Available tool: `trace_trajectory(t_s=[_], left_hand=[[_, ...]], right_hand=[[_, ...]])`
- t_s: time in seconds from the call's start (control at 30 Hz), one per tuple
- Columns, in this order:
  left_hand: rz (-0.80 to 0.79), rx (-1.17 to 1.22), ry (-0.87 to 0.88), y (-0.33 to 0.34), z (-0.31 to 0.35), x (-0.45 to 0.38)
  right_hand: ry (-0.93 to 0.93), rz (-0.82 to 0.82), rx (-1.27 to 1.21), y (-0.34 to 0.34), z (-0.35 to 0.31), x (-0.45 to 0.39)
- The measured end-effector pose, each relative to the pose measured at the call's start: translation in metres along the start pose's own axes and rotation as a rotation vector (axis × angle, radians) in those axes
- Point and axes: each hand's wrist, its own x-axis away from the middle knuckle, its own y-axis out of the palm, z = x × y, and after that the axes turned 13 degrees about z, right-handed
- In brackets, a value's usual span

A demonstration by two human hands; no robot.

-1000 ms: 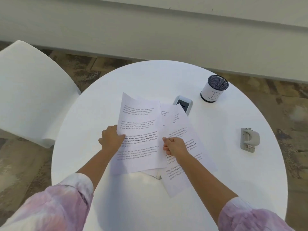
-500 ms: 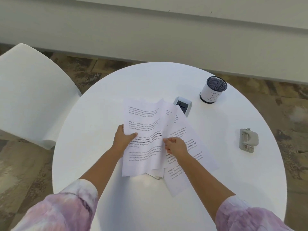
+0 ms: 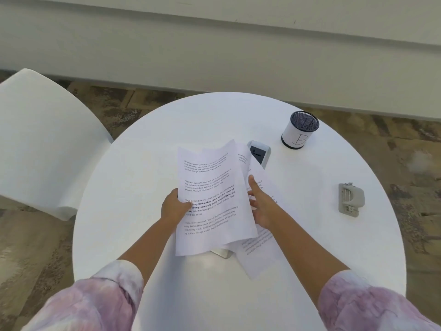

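Observation:
My left hand (image 3: 173, 207) pinches the left edge of a printed sheet (image 3: 210, 187) and holds it lifted and curved above the round white table (image 3: 143, 163). My right hand (image 3: 261, 204) is at the sheet's right edge with thumb and fingers stretched out; its fingertips are partly hidden behind the paper. Under my right hand another printed sheet (image 3: 259, 250) lies flat on the table. More paper edges show behind the lifted sheet.
A white pen cup (image 3: 296, 137) marked "B" stands at the back right. A grey hole punch (image 3: 350, 199) lies at the right. A small grey device (image 3: 261, 152) sits behind the papers, and a grey corner (image 3: 223, 253) pokes out beneath them. A white chair (image 3: 43, 139) stands at the left.
My left hand has carried the lifted sheet to the right, over the other papers. My right hand let go of the lower sheet and opened against the lifted sheet's right edge.

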Motion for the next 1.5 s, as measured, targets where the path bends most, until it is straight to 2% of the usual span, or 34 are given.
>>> trace_trajectory(t_s=[0.1, 0.43, 0.63, 0.77, 0.93, 1.07, 1.17, 1.27, 1.37, 1.5], left_hand=[[0.020, -0.027, 0.020, 0.001, 0.002, 0.005], [0.002, -0.003, 0.043, 0.000, 0.000, 0.008], [0.005, -0.003, 0.090, 0.000, 0.001, 0.009], [0.006, -0.114, 0.161, 0.002, -0.005, 0.004], [0.016, -0.216, 0.248, 0.006, -0.006, 0.004], [0.029, -0.072, 0.259, 0.008, -0.006, 0.013], [0.044, 0.129, 0.166, 0.007, 0.003, 0.021], [-0.049, 0.294, 0.022, 0.004, 0.011, 0.024], [-0.178, 0.379, -0.027, 0.003, 0.019, 0.022], [-0.389, 0.646, -0.146, 0.006, 0.038, 0.024]], right_hand=[[0.079, -0.114, -0.142, 0.002, 0.001, -0.001], [-0.054, -0.255, -0.012, 0.023, -0.006, 0.020], [-0.204, -0.029, 0.131, 0.014, -0.018, 0.018], [-0.175, 0.042, 0.200, -0.008, -0.021, 0.014], [-0.330, 0.115, 0.340, -0.025, -0.005, 0.012], [-0.568, 0.160, 0.521, -0.026, -0.004, 0.016], [-0.708, 0.133, 0.595, -0.028, -0.024, 0.033], [-0.726, -0.026, 0.527, -0.037, -0.047, 0.054], [-0.702, -0.211, 0.465, -0.046, -0.065, 0.072], [-0.718, -0.339, 0.371, -0.048, -0.077, 0.091]])
